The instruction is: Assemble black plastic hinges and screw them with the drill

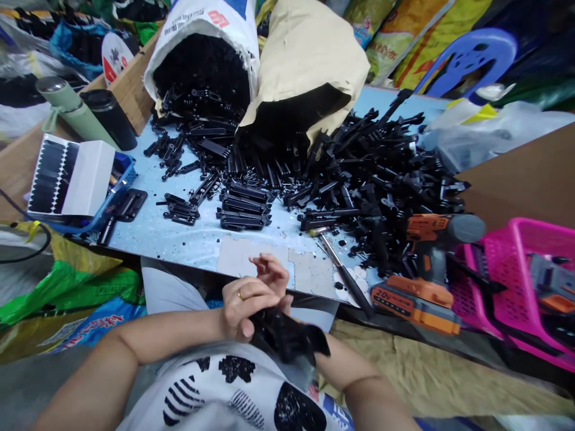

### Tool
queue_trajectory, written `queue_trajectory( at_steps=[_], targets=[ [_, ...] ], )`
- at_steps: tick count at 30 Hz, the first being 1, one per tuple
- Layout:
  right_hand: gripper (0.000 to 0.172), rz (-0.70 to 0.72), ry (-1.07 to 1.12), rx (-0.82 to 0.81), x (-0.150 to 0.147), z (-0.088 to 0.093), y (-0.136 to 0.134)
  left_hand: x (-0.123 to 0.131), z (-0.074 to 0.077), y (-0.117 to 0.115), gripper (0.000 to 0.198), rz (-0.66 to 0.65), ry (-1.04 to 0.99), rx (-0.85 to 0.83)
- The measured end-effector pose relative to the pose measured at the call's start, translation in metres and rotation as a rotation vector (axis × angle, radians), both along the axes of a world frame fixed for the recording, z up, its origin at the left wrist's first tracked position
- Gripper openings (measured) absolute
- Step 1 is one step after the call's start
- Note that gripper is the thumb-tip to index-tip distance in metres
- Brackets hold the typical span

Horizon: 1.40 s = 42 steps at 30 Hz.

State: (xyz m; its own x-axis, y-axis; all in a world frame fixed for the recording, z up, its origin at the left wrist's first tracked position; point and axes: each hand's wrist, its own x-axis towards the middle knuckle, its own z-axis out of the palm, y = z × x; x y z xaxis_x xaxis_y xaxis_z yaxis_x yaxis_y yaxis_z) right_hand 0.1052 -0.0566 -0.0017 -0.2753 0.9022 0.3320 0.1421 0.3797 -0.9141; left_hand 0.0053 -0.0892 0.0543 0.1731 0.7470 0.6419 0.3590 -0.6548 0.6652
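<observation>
My left hand point(242, 306), with a ring on one finger, is closed on a piece of black fabric, perhaps a glove point(290, 338), just below the table's front edge. My right hand point(272, 274) sits right behind it, fingers bent and partly hidden; the black fabric seems to run over its wrist. On the table beyond lie neat stacks of black plastic parts point(245, 206) and a large loose heap of the same parts point(372, 173).
A white sack point(204, 36) and a tan sack point(309, 60) spill black parts. An orange cordless drill point(426, 263) and a screwdriver point(341, 269) lie at right, beside a pink basket point(516, 281). A white box point(72, 176), a green flask point(69, 108) and a black flask point(110, 117) stand at left.
</observation>
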Motion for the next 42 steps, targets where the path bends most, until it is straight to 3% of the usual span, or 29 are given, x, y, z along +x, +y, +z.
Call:
queue_trajectory(
  at_steps=[3, 6, 8, 11, 14, 16, 19, 22, 27, 33, 38, 42],
  targets=[
    [0.063, -0.229, 0.249, -0.149, -0.004, -0.024, 0.029, 0.002, -0.035, 0.027, 0.077, 0.103, 0.310, 0.054],
    [0.059, -0.393, 0.172, -0.293, 0.028, -0.041, 0.070, 0.006, -0.064, 0.061, 0.061, 0.176, 0.589, 0.080],
    [0.066, -0.494, 0.086, -0.309, 0.058, -0.049, 0.091, 0.010, -0.072, 0.076, 0.045, 0.161, 0.678, 0.103],
    [0.070, -0.525, -0.020, -0.263, 0.100, -0.054, 0.102, 0.006, -0.071, 0.076, 0.033, 0.187, 0.663, 0.171],
    [0.057, -0.462, -0.229, -0.165, 0.126, -0.045, 0.095, -0.021, -0.063, 0.067, 0.038, 0.427, 0.515, 0.109],
    [0.052, -0.297, -0.417, -0.080, 0.136, -0.035, 0.089, -0.046, -0.060, 0.066, 0.033, 0.545, 0.409, -0.012],
    [0.057, 0.010, -0.616, 0.035, 0.142, -0.023, 0.088, -0.071, -0.062, 0.069, 0.025, 0.491, 0.362, -0.137],
    [0.050, 0.156, -0.675, 0.099, 0.137, -0.021, 0.092, -0.070, -0.066, 0.070, 0.026, 0.349, 0.415, -0.166],
    [0.046, 0.174, -0.674, 0.146, 0.124, -0.023, 0.094, -0.045, -0.068, 0.072, 0.032, 0.235, 0.479, -0.185],
    [0.045, 0.159, -0.692, 0.119, 0.118, -0.021, 0.091, -0.025, -0.077, 0.076, 0.021, 0.301, 0.481, -0.151],
    [0.045, 0.127, -0.659, 0.150, 0.117, -0.027, 0.090, -0.027, -0.083, 0.072, 0.023, 0.349, 0.388, -0.136],
    [0.046, 0.120, -0.649, 0.141, 0.117, -0.031, 0.089, -0.033, -0.078, 0.068, 0.020, 0.301, 0.523, -0.001]
  ],
)
